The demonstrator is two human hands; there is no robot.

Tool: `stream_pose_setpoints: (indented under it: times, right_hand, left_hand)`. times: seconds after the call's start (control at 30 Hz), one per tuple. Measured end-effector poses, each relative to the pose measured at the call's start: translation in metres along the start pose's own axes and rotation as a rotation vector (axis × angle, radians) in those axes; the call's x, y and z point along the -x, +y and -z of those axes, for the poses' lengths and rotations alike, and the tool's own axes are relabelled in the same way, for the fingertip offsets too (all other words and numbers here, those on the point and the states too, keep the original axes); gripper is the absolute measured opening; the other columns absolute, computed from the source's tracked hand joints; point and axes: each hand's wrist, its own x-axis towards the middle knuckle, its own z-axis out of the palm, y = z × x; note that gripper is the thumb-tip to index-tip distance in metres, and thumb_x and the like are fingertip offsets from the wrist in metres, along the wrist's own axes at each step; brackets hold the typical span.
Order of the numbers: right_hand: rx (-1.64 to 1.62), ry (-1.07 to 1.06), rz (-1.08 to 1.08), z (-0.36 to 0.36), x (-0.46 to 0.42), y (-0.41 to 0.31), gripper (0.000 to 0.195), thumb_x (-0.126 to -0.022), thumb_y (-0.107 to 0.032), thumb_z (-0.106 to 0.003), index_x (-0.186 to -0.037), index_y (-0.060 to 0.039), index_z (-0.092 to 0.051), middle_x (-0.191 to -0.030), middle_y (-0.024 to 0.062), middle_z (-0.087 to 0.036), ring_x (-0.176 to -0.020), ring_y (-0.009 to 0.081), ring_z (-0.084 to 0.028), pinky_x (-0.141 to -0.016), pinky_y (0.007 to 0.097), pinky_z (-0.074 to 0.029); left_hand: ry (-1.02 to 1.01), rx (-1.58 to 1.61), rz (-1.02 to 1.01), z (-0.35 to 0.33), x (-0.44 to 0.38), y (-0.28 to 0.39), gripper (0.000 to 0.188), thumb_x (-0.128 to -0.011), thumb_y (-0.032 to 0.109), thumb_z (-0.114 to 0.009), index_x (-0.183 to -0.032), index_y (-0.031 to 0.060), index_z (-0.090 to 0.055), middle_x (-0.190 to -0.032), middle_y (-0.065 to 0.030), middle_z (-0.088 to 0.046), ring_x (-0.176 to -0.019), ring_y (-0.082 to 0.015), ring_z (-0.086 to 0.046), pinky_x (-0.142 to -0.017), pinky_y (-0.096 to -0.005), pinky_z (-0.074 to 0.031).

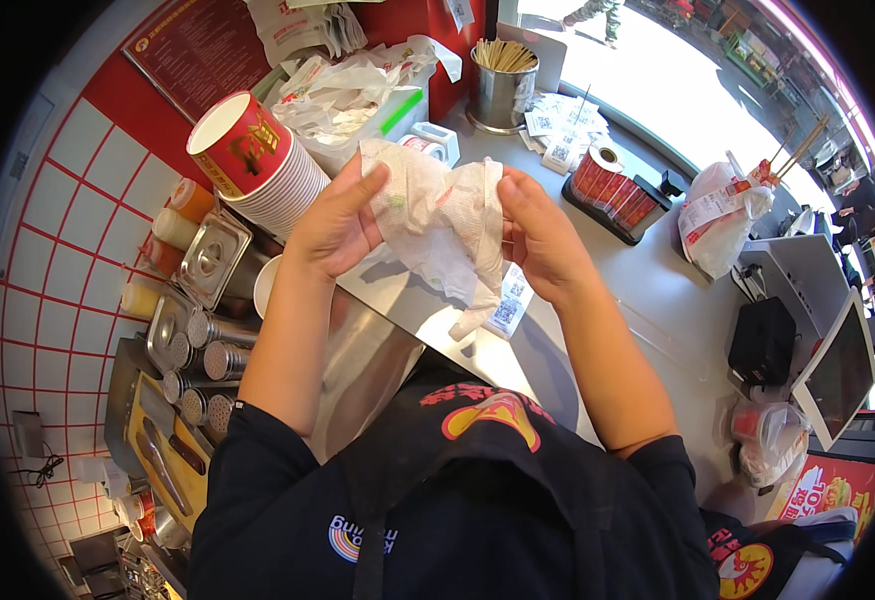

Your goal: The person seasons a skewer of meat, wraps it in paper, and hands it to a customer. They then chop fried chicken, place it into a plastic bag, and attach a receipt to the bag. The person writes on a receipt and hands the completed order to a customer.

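Note:
A crumpled, thin paper towel [437, 210], off-white with faint stained spots, hangs stretched between my two hands above the steel counter [602, 352]. My left hand [340, 225] pinches its left side with the thumb on top. On the opposite edge, my right hand [546, 236] grips with thumb and bent fingers. One corner of the towel droops towards the counter's near edge. Partly behind that corner lies a white printed slip [511, 304] with codes. Just left of my left hand leans a stack of red and gold paper tubs [257, 150].
Plastic bags [355, 97] fill a bin behind the tubs. Farther back stands a steel canister [501, 94] of wooden sticks. A label-roll dispenser [617, 195], tied takeaway bag [719, 217] and screen [842, 367] are at right. Shakers [224, 360] and knives [160, 457] lie left.

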Motion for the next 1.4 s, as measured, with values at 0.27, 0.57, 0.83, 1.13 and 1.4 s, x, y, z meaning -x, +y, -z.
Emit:
stream_pose_setpoints:
  times: [0.27, 0.57, 0.83, 1.13, 1.4]
  right_hand:
    - [0.279, 0.199, 0.198, 0.014, -0.022, 0.013, 0.023, -0.087, -0.016, -0.062, -0.101, 0.0022, -0.060, -0.088, 0.0058, -0.065, -0.079, 0.0078, -0.058, -0.070, 0.0250, -0.047]
    - [0.054, -0.021, -0.050, -0.002, -0.017, 0.011, 0.036, -0.096, -0.036, -0.048, -0.107, -0.0035, -0.061, -0.098, 0.0034, -0.065, -0.084, 0.0109, -0.058, -0.082, 0.0263, -0.044]
    - [0.389, 0.209, 0.408, 0.012, -0.026, 0.022, 0.029, -0.089, -0.031, -0.060, -0.103, -0.0066, -0.066, -0.122, 0.0069, -0.056, -0.114, 0.0188, -0.049, -0.098, 0.0342, -0.036]
    - [0.476, -0.086, 0.736, 0.002, -0.016, -0.001, 0.021, -0.072, -0.003, -0.073, -0.091, -0.0075, -0.068, -0.128, 0.0083, -0.055, -0.130, 0.0282, -0.040, -0.105, 0.0390, -0.032]
    - [0.571, -0.388, 0.619, 0.026, 0.057, 0.080, 0.020, -0.064, 0.009, -0.071, -0.078, -0.0024, -0.064, -0.097, 0.0105, -0.068, -0.102, 0.0297, -0.063, -0.092, 0.0397, -0.047]
  left_hand:
    - [0.076, -0.447, -0.286, -0.005, 0.008, 0.015, 0.084, -0.077, 0.002, -0.071, -0.144, 0.0001, -0.019, -0.134, -0.0125, -0.045, -0.122, -0.0188, -0.046, -0.100, -0.0317, -0.039]
    - [0.040, -0.649, -0.259, -0.003, 0.016, 0.034, 0.083, -0.083, 0.003, -0.064, -0.147, -0.0001, -0.010, -0.140, -0.0154, -0.037, -0.124, -0.0182, -0.043, -0.101, -0.0310, -0.035]
    - [0.262, -0.961, -0.203, 0.016, 0.023, 0.042, 0.032, -0.084, 0.008, -0.065, -0.114, -0.0003, -0.058, -0.088, -0.0036, -0.064, -0.077, -0.0070, -0.057, -0.070, -0.0224, -0.045]
    - [0.297, -0.915, -0.647, 0.027, 0.048, 0.034, 0.017, -0.070, -0.004, -0.070, -0.085, 0.0038, -0.069, -0.096, -0.0035, -0.052, -0.095, -0.0120, -0.052, -0.077, -0.0219, -0.042]
    - [-0.067, -0.926, -0.211, 0.073, 0.121, -0.017, 0.015, -0.065, -0.005, -0.067, -0.076, 0.0053, -0.068, -0.097, -0.0104, -0.067, -0.102, -0.0246, -0.060, -0.099, -0.0394, -0.038]
